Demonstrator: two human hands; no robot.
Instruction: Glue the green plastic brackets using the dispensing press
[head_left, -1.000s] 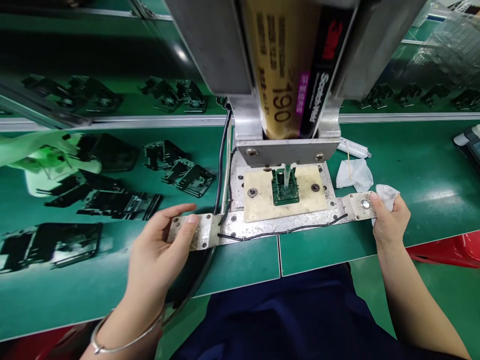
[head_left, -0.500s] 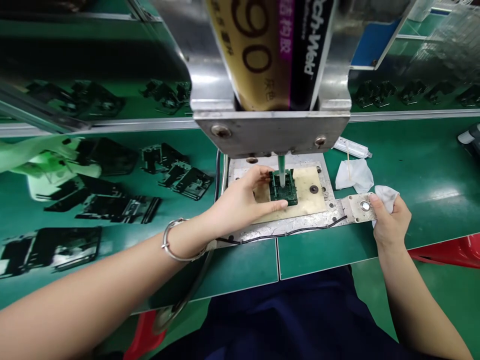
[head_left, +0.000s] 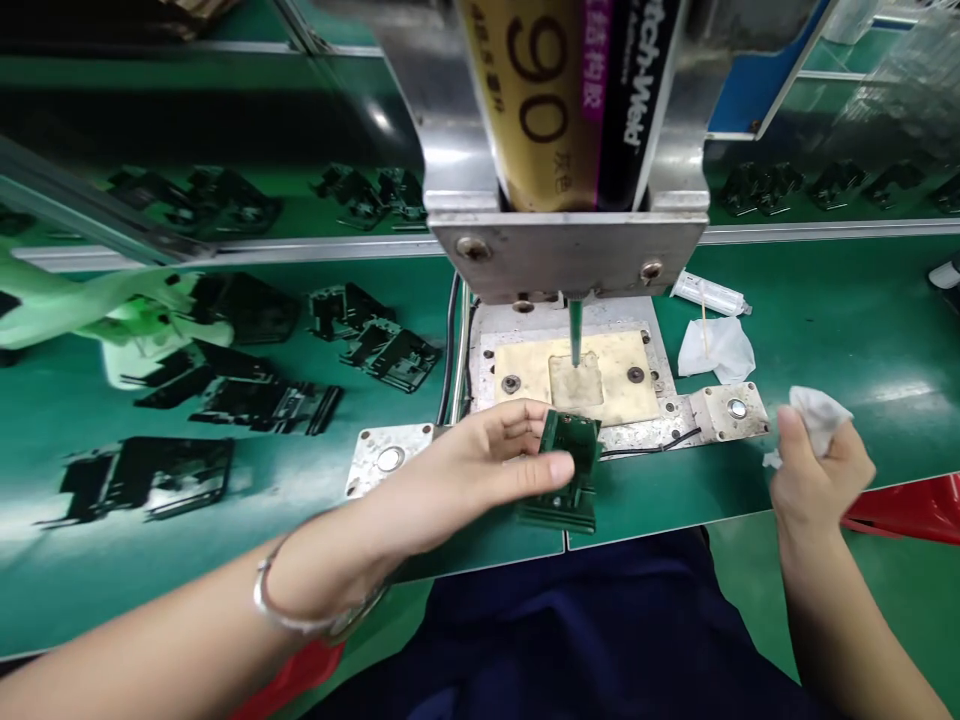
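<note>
In my left hand (head_left: pixel 480 465) is a dark green electronic module (head_left: pixel 566 470), gripped at its side between thumb and fingers. It is tilted above the bench's front edge, just in front of the cream fixture plate (head_left: pixel 622 400). A square recess in that plate lies bare. Over the recess hangs the green dispensing nozzle (head_left: pixel 575 330), beneath a large adhesive cartridge (head_left: pixel 570 110) in a metal holder. My right hand (head_left: pixel 821 480) is closed round a crumpled white wipe (head_left: pixel 821 415), to the right of a metal block with a round button (head_left: pixel 737 408).
Several dark modules (head_left: pixel 255 390) lie on the green bench at left, with more on the shelf behind. A second button (head_left: pixel 390 459) is beside my left wrist. A white tube (head_left: pixel 711 294) and another wipe with a thin stick (head_left: pixel 716 348) lie at right. A gloved hand (head_left: pixel 82 300) reaches in at far left.
My left hand has lifted the module out of the fixture recess and brought it toward me. My right hand has moved off the right button block, still holding the wipe.
</note>
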